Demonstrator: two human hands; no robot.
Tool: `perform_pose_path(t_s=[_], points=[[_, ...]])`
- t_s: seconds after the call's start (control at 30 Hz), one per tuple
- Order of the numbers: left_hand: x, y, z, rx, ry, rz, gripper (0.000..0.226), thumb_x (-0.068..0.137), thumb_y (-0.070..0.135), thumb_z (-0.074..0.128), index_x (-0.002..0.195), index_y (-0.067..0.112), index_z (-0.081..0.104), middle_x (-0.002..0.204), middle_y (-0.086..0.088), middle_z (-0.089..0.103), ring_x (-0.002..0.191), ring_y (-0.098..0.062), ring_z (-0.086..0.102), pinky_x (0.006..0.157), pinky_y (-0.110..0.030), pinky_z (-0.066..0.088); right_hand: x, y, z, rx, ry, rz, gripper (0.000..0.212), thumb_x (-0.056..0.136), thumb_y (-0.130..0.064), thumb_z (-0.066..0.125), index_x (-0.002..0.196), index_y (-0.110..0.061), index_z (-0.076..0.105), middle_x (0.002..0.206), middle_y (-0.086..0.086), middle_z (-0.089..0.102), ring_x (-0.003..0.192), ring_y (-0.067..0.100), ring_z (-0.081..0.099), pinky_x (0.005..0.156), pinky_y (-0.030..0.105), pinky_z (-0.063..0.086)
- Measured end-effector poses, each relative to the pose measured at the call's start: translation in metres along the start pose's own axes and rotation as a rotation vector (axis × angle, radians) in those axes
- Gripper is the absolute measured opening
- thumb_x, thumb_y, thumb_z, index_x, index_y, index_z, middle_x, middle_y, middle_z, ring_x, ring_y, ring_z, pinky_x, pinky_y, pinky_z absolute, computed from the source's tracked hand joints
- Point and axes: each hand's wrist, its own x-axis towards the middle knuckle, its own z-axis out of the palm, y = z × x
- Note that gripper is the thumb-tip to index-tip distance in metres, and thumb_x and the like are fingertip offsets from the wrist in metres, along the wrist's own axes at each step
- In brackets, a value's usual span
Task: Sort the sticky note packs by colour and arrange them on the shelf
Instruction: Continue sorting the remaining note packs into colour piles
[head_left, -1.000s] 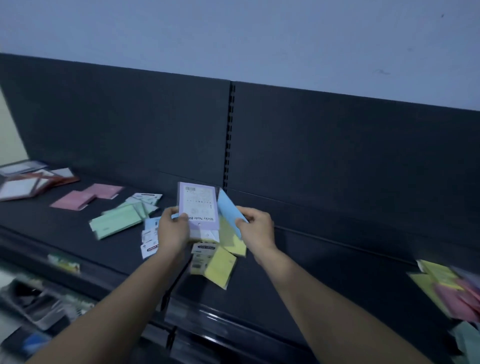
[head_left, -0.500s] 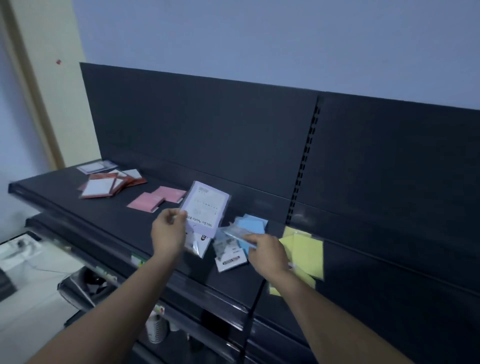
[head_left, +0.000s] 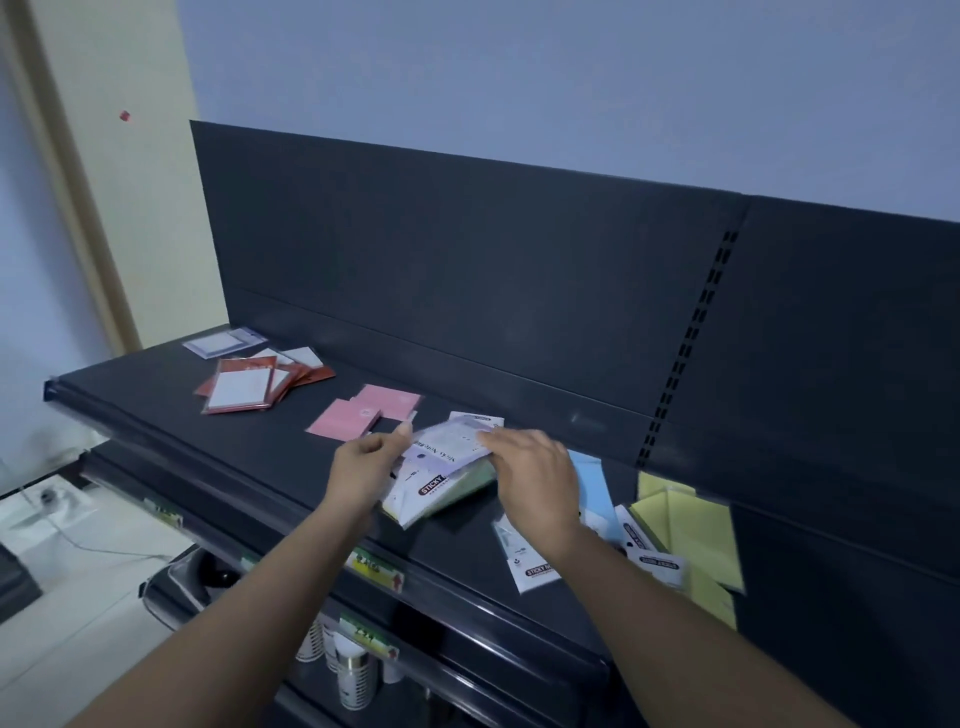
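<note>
Holding a lilac pack (head_left: 447, 448) by opposite edges, between the shelf's (head_left: 208, 415) front and back edges: left hand (head_left: 363, 467) pinches, right hand (head_left: 532, 467) grips. Light, slick-wrapped, probably bendy; edge holds likely suit it.

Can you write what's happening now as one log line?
left hand: grips lilac pack | right hand: grips lilac pack | lilac pack: over green pack | pink packs: flat on shelf

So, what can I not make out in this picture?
Head view only:
- Small print on the lavender pack: blurred.
- Green pack: mostly covered by the lavender pack.
- Blue pack: partly behind the right hand.
- Right hand's grip on the lavender pack: hidden by its own back.
</note>
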Motion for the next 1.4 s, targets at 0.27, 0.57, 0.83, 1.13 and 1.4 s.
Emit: perform_pose_path(t_s=[0.27, 0.57, 0.83, 1.13, 1.4], points=[[0.025, 0.014, -0.043, -0.103, 0.070, -0.017, 0.010, 0.093, 0.006, 0.059, 0.100, 0.004, 0.066, 0.079, -0.012, 0.069, 0.049, -0.013, 0.065, 0.042, -0.021, 0.050, 0.042, -0.031, 0.016, 0.259, -0.095, 0.319, 0.024, 0.100, -0.024, 0.044, 0.078, -0.016, 0.038, 0.076, 0.002, 0.055, 0.074, 0.030, 0.048, 0.059, 0.034, 0.030], [0.035, 0.030, -0.101, 0.025, 0.288, 0.111, 0.027, 0.077, -0.016, 0.062, 0.073, 0.010, 0.057, 0.078, -0.010, 0.064, 0.072, -0.025, 0.059, 0.062, -0.031, 0.049, 0.080, -0.095, 0.057, 0.520, -0.218, 0.279, 0.012, 0.098, -0.021, 0.046, 0.091, -0.015, 0.052, 0.086, 0.001, 0.061, 0.081, 0.027, 0.053, 0.063, 0.034, 0.038], [0.071, 0.037, -0.183, 0.156, 0.436, 0.219, 0.028, 0.069, -0.007, 0.076, 0.063, 0.019, 0.068, 0.119, -0.018, 0.055, 0.105, -0.032, 0.057, 0.083, -0.035, 0.050, 0.115, -0.164, 0.107, 0.671, -0.289, 0.278, 0.020, 0.097, -0.019, 0.047, 0.078, -0.023, 0.048, 0.077, -0.006, 0.060, 0.075, 0.023, 0.059, 0.064, 0.034, 0.049], [0.133, 0.066, -0.259, -0.103, 0.358, 0.131, 0.023, 0.083, -0.016, 0.056, 0.085, 0.003, 0.069, 0.106, -0.016, 0.067, 0.096, -0.029, 0.066, 0.086, -0.036, 0.055, 0.162, -0.252, 0.167, 0.674, -0.287, 0.331, 0.035, 0.098, -0.017, 0.047, 0.066, -0.018, 0.033, 0.062, -0.007, 0.042, 0.053, 0.009, 0.035, 0.047, 0.023, 0.025], [0.191, 0.066, -0.312, -0.072, 0.386, 0.055, 0.063, 0.078, -0.016, 0.062, 0.135, 0.008, 0.047, 0.120, -0.014, 0.056, 0.101, -0.031, 0.061, 0.088, -0.043, 0.054, 0.196, -0.292, 0.226, 0.718, -0.327, 0.424, 0.032, 0.095, -0.021, 0.051, 0.066, -0.017, 0.037, 0.058, -0.006, 0.038, 0.057, 0.015, 0.038, 0.071, 0.033, 0.034]])
